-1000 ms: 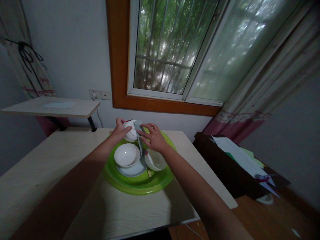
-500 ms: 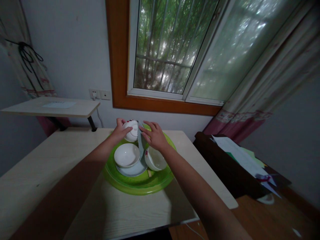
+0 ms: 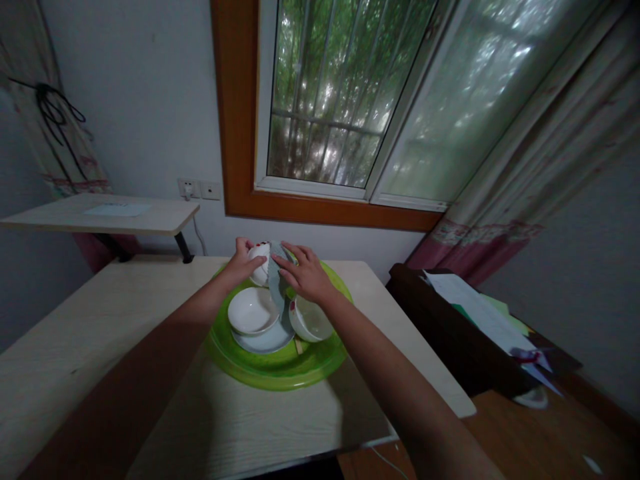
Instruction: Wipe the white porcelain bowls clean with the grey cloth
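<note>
Held white bowl (image 3: pixel 259 275) tilted, grey cloth (image 3: pixel 277 285) against it.

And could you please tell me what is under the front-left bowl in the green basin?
A pale plate shows beneath the front-left bowl, mainly at the near side; its covered part is hidden.

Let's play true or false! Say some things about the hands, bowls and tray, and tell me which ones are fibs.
1. The left hand holds a bowl. True.
2. The right hand touches a cloth. True.
3. The cloth is bright orange. False: it is greyish.
4. The tray is on the table. True.
5. The tray is red. False: it is green.
6. The other two bowls are stacked together. False: the left bowl and the right bowl sit side by side.
</note>
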Demonstrator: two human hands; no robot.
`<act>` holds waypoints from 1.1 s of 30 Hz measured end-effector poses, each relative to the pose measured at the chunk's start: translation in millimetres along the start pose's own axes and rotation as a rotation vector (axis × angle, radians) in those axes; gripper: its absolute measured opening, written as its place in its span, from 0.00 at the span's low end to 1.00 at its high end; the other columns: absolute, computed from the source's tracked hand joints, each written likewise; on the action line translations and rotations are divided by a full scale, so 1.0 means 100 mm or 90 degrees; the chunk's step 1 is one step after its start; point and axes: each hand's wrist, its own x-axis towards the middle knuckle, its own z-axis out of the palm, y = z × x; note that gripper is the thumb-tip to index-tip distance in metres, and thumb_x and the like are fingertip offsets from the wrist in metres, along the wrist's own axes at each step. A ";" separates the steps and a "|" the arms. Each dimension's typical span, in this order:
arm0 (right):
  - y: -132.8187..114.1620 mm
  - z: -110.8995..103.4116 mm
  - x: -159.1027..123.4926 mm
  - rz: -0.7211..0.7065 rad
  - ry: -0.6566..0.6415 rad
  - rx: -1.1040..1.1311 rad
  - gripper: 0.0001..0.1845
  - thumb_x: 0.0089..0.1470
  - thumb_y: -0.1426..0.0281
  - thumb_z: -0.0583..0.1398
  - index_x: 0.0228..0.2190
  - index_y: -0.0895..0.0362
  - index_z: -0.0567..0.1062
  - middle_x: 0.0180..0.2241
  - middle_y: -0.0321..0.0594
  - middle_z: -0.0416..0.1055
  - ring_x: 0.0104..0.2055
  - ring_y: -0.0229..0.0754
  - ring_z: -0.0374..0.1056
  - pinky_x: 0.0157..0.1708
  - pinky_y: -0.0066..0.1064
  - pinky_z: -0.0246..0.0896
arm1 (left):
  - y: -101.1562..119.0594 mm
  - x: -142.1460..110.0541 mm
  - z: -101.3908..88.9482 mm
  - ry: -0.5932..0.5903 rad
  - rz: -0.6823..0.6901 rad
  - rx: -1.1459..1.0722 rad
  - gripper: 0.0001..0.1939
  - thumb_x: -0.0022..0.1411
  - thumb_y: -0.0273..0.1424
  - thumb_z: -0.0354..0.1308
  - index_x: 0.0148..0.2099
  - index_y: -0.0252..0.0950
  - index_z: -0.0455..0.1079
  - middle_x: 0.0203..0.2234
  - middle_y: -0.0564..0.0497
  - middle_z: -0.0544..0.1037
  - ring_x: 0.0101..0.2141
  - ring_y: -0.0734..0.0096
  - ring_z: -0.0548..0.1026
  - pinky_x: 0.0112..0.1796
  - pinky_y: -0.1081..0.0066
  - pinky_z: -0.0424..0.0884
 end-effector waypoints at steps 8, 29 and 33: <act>0.01 -0.03 0.00 0.004 0.003 0.004 0.20 0.67 0.61 0.55 0.57 0.45 0.74 0.64 0.41 0.61 0.59 0.53 0.57 0.60 0.51 0.56 | 0.12 -0.01 -0.02 0.107 0.028 0.030 0.27 0.50 0.36 0.64 0.44 0.42 0.49 0.40 0.52 0.62 0.42 0.65 0.67 0.48 0.59 0.67; 0.12 0.17 -0.02 0.040 -0.030 0.111 0.41 0.64 0.54 0.56 0.70 0.53 0.48 0.69 0.49 0.53 0.65 0.55 0.56 0.64 0.52 0.54 | 0.17 -0.02 -0.01 0.072 -0.002 -0.025 0.27 0.50 0.37 0.62 0.45 0.42 0.48 0.40 0.51 0.61 0.41 0.65 0.66 0.41 0.65 0.67; 0.19 0.24 -0.04 0.066 -0.035 0.165 0.43 0.62 0.54 0.59 0.70 0.55 0.49 0.68 0.53 0.54 0.67 0.55 0.54 0.66 0.51 0.52 | 0.12 -0.01 -0.02 0.070 0.003 -0.042 0.26 0.52 0.38 0.61 0.45 0.42 0.48 0.41 0.51 0.63 0.41 0.66 0.67 0.41 0.65 0.67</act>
